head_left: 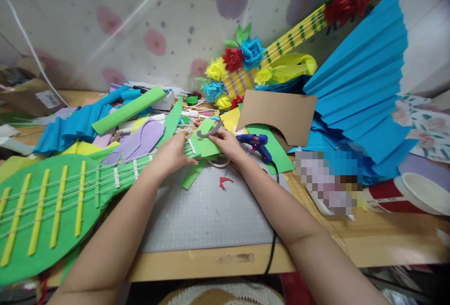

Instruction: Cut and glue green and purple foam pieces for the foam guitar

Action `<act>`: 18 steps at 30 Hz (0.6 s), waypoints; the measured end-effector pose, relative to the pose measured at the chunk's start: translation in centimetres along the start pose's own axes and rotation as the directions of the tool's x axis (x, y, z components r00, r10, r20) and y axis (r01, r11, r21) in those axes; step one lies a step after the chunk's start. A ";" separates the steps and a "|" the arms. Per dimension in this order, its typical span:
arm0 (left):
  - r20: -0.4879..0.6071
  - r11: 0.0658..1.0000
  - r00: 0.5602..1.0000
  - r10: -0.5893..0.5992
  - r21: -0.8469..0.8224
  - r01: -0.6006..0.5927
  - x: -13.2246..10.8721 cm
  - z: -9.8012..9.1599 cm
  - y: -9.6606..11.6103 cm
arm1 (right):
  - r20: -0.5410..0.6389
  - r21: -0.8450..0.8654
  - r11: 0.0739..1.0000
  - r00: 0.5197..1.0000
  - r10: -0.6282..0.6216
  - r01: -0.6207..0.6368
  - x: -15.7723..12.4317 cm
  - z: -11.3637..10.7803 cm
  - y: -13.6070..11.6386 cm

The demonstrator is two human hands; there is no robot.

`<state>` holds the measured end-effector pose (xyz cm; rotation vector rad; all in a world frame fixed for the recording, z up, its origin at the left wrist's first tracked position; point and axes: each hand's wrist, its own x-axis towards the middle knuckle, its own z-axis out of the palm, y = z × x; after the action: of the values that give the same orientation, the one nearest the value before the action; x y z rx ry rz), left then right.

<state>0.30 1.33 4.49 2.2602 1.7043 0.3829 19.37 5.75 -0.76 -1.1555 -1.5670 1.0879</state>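
A green paper guitar (89, 188) with yellow strips and white strings lies at the left, its neck pointing to the middle of the table. My left hand (172, 155) grips the neck near its head end, thumb below and fingers above. Between the fingertips of my right hand (228, 143) is a dark purple curved strip (207, 132), held over the light green head of the guitar. Just right of that hand lies a blue glue gun (258, 143), its black cord running off the table's front edge. Below the hands, a red paper scrap (225, 182) rests on the grey cutting mat (207, 220).
Behind stands a yellow paper guitar (295, 38) with paper flowers. A brown cardboard piece (277, 110) and blue pleated paper (369, 75) are at the right, beside a red-and-white paper cup (390, 195). A green paper roll (128, 109) and purple pieces (140, 138) lie left.
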 end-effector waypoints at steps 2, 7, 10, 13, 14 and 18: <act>-0.045 0.999 0.999 -0.022 0.041 0.023 0.4 0.1 -1.3 | -0.022 0.006 1.000 1.000 0.001 -0.001 0.2 -0.5 0.0; -0.169 0.999 0.986 -0.005 -0.032 -0.001 1.3 0.5 -2.7 | 0.032 0.044 0.997 0.998 0.060 -0.062 0.0 -0.5 -0.3; -0.238 0.931 0.969 -0.064 -0.363 -0.028 1.6 1.2 -1.8 | 0.084 0.070 0.993 0.992 0.094 -0.100 -0.3 0.0 -0.7; -0.064 0.695 0.994 -0.085 -0.719 0.014 1.9 2.6 -0.7 | 0.113 0.079 0.992 0.990 0.087 -0.096 -0.5 0.2 -0.9; -0.010 0.631 0.996 -0.089 -0.775 0.049 2.0 3.1 -0.5 | 0.127 0.077 0.992 0.988 0.089 -0.099 -0.6 0.2 -0.9; 0.065 0.569 0.993 -0.103 -0.814 0.113 2.0 4.4 -0.6 | 0.175 0.056 0.987 0.974 0.141 -0.153 -0.7 0.2 -0.8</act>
<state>1.98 3.15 0.28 1.4362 1.2324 0.9116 19.10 4.86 -0.11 -1.1717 -1.5787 1.3600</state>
